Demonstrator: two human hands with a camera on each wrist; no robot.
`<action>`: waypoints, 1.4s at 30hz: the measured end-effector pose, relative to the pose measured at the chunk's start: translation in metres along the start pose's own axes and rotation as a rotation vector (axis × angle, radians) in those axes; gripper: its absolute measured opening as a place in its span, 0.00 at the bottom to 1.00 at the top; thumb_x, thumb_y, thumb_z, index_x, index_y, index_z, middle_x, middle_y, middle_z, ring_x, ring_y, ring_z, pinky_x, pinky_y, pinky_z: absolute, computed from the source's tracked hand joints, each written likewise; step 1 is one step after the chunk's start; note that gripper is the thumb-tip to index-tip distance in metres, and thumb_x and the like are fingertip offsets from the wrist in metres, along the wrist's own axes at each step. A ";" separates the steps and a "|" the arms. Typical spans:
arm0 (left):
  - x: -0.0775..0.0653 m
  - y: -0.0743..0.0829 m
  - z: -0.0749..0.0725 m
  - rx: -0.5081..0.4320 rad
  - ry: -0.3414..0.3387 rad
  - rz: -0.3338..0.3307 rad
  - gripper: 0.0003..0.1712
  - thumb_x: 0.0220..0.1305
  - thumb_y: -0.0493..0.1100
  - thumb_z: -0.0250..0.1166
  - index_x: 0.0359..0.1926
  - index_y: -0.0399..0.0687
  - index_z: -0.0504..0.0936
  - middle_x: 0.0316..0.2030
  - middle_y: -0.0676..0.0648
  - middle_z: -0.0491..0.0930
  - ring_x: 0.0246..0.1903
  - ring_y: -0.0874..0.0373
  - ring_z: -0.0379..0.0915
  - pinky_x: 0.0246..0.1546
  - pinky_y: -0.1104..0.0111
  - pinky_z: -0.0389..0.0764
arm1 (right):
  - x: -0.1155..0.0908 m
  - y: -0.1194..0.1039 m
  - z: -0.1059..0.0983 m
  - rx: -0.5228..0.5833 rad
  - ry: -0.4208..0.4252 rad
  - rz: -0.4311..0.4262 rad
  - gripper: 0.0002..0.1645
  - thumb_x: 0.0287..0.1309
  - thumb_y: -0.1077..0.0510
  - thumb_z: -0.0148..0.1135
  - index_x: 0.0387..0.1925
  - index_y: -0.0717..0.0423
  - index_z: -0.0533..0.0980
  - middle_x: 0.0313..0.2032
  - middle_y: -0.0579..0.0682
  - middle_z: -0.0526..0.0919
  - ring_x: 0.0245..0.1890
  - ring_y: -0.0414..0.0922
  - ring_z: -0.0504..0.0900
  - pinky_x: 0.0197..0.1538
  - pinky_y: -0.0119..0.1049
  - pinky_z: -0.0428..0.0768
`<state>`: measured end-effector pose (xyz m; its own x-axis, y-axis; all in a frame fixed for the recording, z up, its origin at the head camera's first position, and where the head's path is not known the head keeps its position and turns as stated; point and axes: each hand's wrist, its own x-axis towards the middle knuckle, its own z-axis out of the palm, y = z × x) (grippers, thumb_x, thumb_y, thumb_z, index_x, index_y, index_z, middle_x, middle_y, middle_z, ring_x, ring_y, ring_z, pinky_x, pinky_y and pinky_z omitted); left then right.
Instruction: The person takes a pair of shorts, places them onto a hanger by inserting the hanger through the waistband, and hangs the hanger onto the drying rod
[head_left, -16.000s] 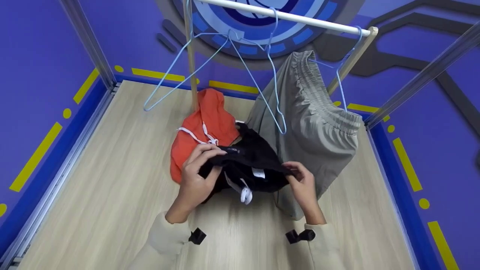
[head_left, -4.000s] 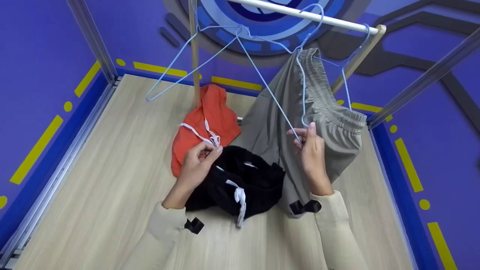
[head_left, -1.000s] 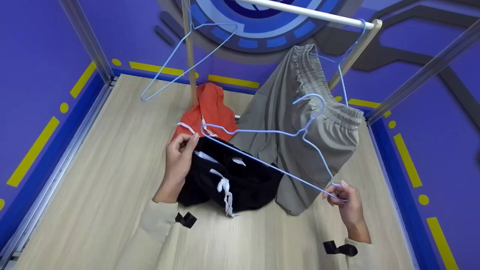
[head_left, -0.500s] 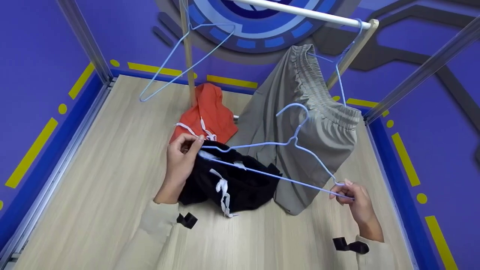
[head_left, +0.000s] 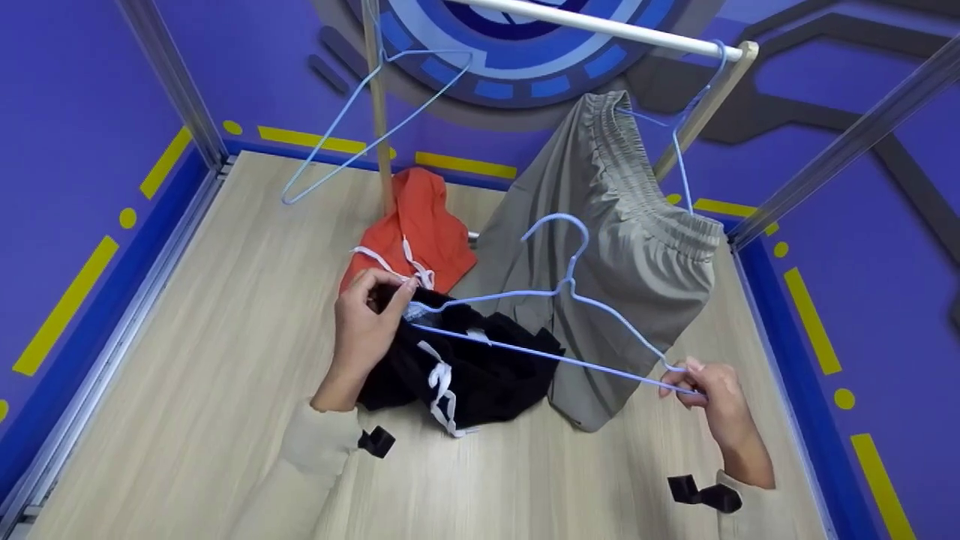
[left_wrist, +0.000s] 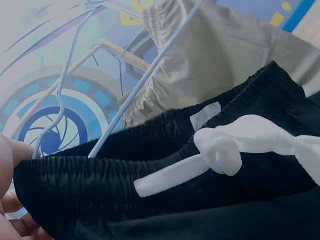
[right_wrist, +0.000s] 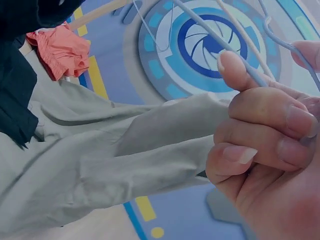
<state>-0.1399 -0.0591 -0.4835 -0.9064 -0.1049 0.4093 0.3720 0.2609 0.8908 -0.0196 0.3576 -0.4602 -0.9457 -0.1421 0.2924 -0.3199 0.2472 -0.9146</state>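
Black pants (head_left: 495, 397) with an elastic waist and a white drawstring (head_left: 441, 382) lie bunched on the wooden table, waist opening upward. My left hand (head_left: 360, 319) pinches the left end of their waistband (left_wrist: 90, 190), thumb on the near side. A blue wire hanger (head_left: 571, 271) slants over the opening, hook up. Its left end dips inside the waistband beside my left fingers, so that tip is hidden. With curled fingers my right hand (head_left: 720, 394) grips the hanger's right corner, out to the right of the pants. A white label (left_wrist: 205, 115) shows inside the waist.
Grey pants (head_left: 585, 187) hang from another hanger (head_left: 681, 150) at the right end of a white rail (head_left: 600, 21), right behind the black pants. Orange shorts (head_left: 435, 217) with white cords lie behind my left hand. A bare hanger (head_left: 337, 124) hangs at the left post (head_left: 379, 120).
The hanger came off the rail in my right hand, then shifted down and left; its left end went into the waistband. My left hand has pinched the waistband and edged slightly right.
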 end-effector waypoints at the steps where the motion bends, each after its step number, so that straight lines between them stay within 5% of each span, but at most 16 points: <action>1: 0.000 -0.001 0.000 0.024 0.008 0.013 0.09 0.53 0.50 0.67 0.30 0.51 0.80 0.30 0.52 0.77 0.33 0.62 0.70 0.31 0.71 0.68 | 0.000 -0.002 0.001 -0.004 0.002 -0.019 0.28 0.65 0.69 0.31 0.19 0.73 0.74 0.09 0.51 0.63 0.11 0.44 0.56 0.14 0.33 0.56; 12: -0.003 -0.006 0.001 0.187 0.104 0.062 0.10 0.50 0.52 0.68 0.28 0.55 0.79 0.30 0.53 0.73 0.36 0.62 0.70 0.39 0.67 0.67 | -0.006 -0.012 0.015 -0.160 0.065 -0.022 0.27 0.63 0.72 0.33 0.17 0.66 0.76 0.11 0.43 0.71 0.11 0.44 0.58 0.16 0.32 0.57; 18: -0.001 -0.006 0.000 0.224 0.158 0.096 0.09 0.49 0.49 0.70 0.26 0.52 0.80 0.28 0.51 0.72 0.34 0.59 0.71 0.38 0.66 0.66 | -0.011 -0.014 0.015 -0.067 0.124 -0.041 0.26 0.63 0.72 0.34 0.16 0.71 0.74 0.13 0.42 0.77 0.10 0.38 0.58 0.16 0.33 0.55; 34: -0.007 0.002 0.004 0.323 -0.005 0.104 0.12 0.50 0.54 0.68 0.27 0.53 0.79 0.28 0.53 0.72 0.32 0.60 0.71 0.32 0.66 0.67 | -0.013 -0.012 0.019 -0.088 0.089 -0.001 0.26 0.63 0.73 0.34 0.16 0.68 0.75 0.14 0.43 0.76 0.11 0.40 0.58 0.16 0.32 0.55; 42: -0.011 0.005 0.011 0.324 -0.086 0.105 0.11 0.51 0.57 0.66 0.26 0.57 0.79 0.27 0.55 0.73 0.29 0.64 0.71 0.30 0.68 0.68 | -0.010 -0.010 0.031 -0.238 0.136 0.043 0.25 0.60 0.73 0.40 0.13 0.61 0.77 0.13 0.40 0.76 0.11 0.39 0.61 0.16 0.34 0.59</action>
<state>-0.1304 -0.0462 -0.4855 -0.8854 0.0159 0.4646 0.3932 0.5586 0.7303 -0.0054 0.3270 -0.4627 -0.9527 0.0000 0.3039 -0.2681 0.4710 -0.8404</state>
